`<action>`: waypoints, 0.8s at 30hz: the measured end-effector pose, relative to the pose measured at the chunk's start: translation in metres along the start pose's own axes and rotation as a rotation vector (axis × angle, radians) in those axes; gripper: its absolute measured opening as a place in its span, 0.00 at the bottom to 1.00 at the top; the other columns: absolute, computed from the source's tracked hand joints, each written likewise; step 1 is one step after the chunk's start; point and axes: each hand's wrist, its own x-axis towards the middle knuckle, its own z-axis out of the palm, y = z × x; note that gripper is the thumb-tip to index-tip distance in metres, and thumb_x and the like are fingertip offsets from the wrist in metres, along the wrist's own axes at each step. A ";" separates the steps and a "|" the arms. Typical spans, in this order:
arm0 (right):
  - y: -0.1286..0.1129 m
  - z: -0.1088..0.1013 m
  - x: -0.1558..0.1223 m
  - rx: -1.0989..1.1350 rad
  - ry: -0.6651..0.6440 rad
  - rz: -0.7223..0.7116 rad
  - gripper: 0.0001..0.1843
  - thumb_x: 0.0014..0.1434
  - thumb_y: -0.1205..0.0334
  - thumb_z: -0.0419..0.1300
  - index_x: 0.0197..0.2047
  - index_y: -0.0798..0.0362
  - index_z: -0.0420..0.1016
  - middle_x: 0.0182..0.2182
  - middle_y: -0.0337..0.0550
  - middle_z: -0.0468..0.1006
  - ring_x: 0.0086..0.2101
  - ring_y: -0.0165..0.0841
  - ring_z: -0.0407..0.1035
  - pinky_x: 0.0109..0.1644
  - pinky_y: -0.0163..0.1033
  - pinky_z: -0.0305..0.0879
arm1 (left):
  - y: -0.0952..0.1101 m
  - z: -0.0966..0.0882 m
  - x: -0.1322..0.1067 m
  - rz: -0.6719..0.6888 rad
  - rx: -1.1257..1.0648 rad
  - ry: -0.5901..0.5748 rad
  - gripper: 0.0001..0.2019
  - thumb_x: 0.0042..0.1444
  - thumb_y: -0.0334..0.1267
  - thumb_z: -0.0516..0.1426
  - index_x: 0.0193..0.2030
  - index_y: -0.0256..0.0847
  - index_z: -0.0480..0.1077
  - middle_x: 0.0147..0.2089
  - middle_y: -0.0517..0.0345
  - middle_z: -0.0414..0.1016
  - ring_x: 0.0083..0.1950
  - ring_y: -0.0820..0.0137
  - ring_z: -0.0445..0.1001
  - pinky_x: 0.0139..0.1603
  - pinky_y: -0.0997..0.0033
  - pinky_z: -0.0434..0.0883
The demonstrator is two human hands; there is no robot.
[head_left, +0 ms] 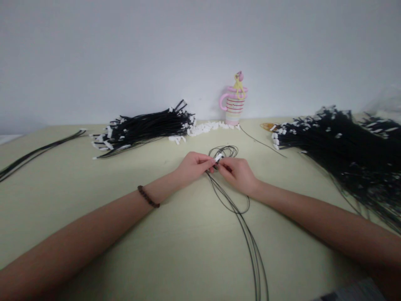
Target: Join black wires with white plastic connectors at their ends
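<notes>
My left hand (194, 165) and my right hand (238, 176) meet at the middle of the table, their fingertips pinching a small white connector (218, 157). It sits on a thin black wire (247, 234), which runs through my fingers. The wire forms loops beyond my hands (226, 150) and long loops towards me. A dark bead bracelet (147, 197) circles my left wrist. Part of the connector is hidden by my fingers.
A bundle of black wires with white ends (147, 129) lies at the back left, and a larger one (341, 154) at the right. A few loose wires (40, 152) lie far left. White connectors (203, 128) are heaped near a pink striped mug (234, 109) by the wall.
</notes>
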 end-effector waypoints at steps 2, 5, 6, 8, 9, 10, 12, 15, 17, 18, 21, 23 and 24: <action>-0.001 0.000 0.000 0.008 -0.002 -0.002 0.10 0.56 0.66 0.49 0.26 0.57 0.67 0.20 0.37 0.65 0.23 0.23 0.57 0.27 0.29 0.49 | 0.001 0.001 0.000 -0.022 -0.025 0.020 0.12 0.48 0.42 0.56 0.29 0.34 0.73 0.25 0.57 0.72 0.28 0.75 0.66 0.31 0.75 0.62; 0.000 0.002 0.002 0.073 0.018 0.031 0.10 0.56 0.65 0.49 0.28 0.56 0.69 0.21 0.37 0.67 0.22 0.24 0.58 0.27 0.30 0.50 | 0.003 0.002 0.001 -0.058 -0.062 0.090 0.12 0.47 0.42 0.56 0.29 0.34 0.73 0.24 0.58 0.71 0.26 0.76 0.65 0.28 0.77 0.59; 0.001 0.003 0.003 0.117 0.026 0.051 0.10 0.56 0.64 0.49 0.30 0.56 0.70 0.21 0.37 0.68 0.22 0.24 0.59 0.27 0.30 0.51 | 0.004 0.002 0.002 -0.071 -0.077 0.117 0.12 0.47 0.42 0.56 0.29 0.34 0.73 0.24 0.58 0.71 0.26 0.76 0.64 0.27 0.77 0.59; 0.006 0.005 0.005 0.237 0.039 0.102 0.10 0.56 0.62 0.50 0.32 0.56 0.72 0.22 0.38 0.70 0.22 0.24 0.60 0.27 0.30 0.53 | 0.005 0.000 0.004 -0.101 -0.135 0.160 0.11 0.47 0.41 0.57 0.30 0.34 0.73 0.25 0.58 0.71 0.25 0.77 0.63 0.26 0.77 0.58; 0.009 0.007 0.006 0.305 0.047 0.132 0.11 0.56 0.61 0.51 0.33 0.56 0.72 0.23 0.39 0.71 0.23 0.25 0.62 0.28 0.30 0.55 | 0.006 -0.003 0.006 -0.114 -0.181 0.176 0.10 0.47 0.40 0.57 0.30 0.34 0.72 0.25 0.57 0.71 0.25 0.77 0.64 0.26 0.77 0.58; 0.013 0.008 0.007 0.371 0.054 0.163 0.11 0.55 0.60 0.52 0.34 0.56 0.73 0.25 0.40 0.72 0.24 0.26 0.63 0.29 0.30 0.57 | 0.007 -0.007 0.008 -0.120 -0.237 0.191 0.10 0.46 0.39 0.57 0.30 0.33 0.72 0.25 0.57 0.71 0.26 0.77 0.64 0.26 0.77 0.58; 0.019 0.011 0.010 0.478 0.054 0.215 0.11 0.52 0.59 0.56 0.33 0.57 0.74 0.29 0.43 0.73 0.28 0.27 0.65 0.31 0.31 0.59 | 0.011 -0.017 0.011 -0.096 -0.361 0.204 0.08 0.45 0.37 0.58 0.29 0.33 0.72 0.25 0.56 0.70 0.27 0.77 0.66 0.27 0.77 0.60; 0.025 0.012 0.013 0.623 -0.020 0.260 0.11 0.49 0.59 0.58 0.32 0.58 0.74 0.28 0.43 0.72 0.27 0.26 0.64 0.29 0.31 0.59 | 0.022 -0.035 0.013 -0.021 -0.498 0.143 0.06 0.44 0.35 0.59 0.27 0.32 0.71 0.25 0.57 0.69 0.26 0.78 0.65 0.28 0.77 0.61; 0.027 0.010 0.015 0.719 -0.116 0.257 0.11 0.49 0.59 0.58 0.33 0.58 0.72 0.25 0.40 0.70 0.23 0.23 0.61 0.26 0.30 0.56 | 0.031 -0.045 0.011 0.014 -0.524 0.068 0.06 0.43 0.34 0.61 0.26 0.32 0.71 0.24 0.57 0.68 0.25 0.79 0.65 0.28 0.77 0.62; 0.027 0.008 0.016 0.758 -0.164 0.258 0.10 0.49 0.60 0.58 0.34 0.58 0.71 0.23 0.38 0.69 0.22 0.22 0.59 0.25 0.29 0.55 | 0.035 -0.049 0.009 0.032 -0.520 0.038 0.06 0.42 0.34 0.61 0.25 0.32 0.72 0.25 0.57 0.69 0.24 0.79 0.64 0.28 0.77 0.62; 0.030 0.001 0.019 0.833 -0.265 0.324 0.11 0.49 0.60 0.59 0.34 0.59 0.70 0.20 0.36 0.67 0.19 0.21 0.57 0.21 0.27 0.52 | 0.046 -0.057 0.002 0.069 -0.430 -0.042 0.07 0.41 0.36 0.61 0.24 0.33 0.72 0.25 0.55 0.70 0.23 0.78 0.64 0.28 0.75 0.62; 0.034 -0.005 0.020 0.909 -0.265 0.404 0.13 0.48 0.59 0.59 0.36 0.59 0.69 0.23 0.39 0.70 0.19 0.22 0.60 0.19 0.27 0.53 | 0.051 -0.057 -0.002 0.082 -0.302 -0.113 0.09 0.42 0.39 0.61 0.23 0.34 0.72 0.23 0.54 0.70 0.22 0.77 0.64 0.27 0.74 0.62; 0.037 -0.007 0.020 0.974 -0.258 0.428 0.14 0.48 0.59 0.60 0.37 0.58 0.68 0.26 0.42 0.72 0.21 0.24 0.64 0.20 0.27 0.56 | 0.053 -0.057 -0.004 0.085 -0.216 -0.159 0.09 0.42 0.40 0.60 0.22 0.34 0.72 0.22 0.54 0.70 0.22 0.76 0.65 0.26 0.73 0.62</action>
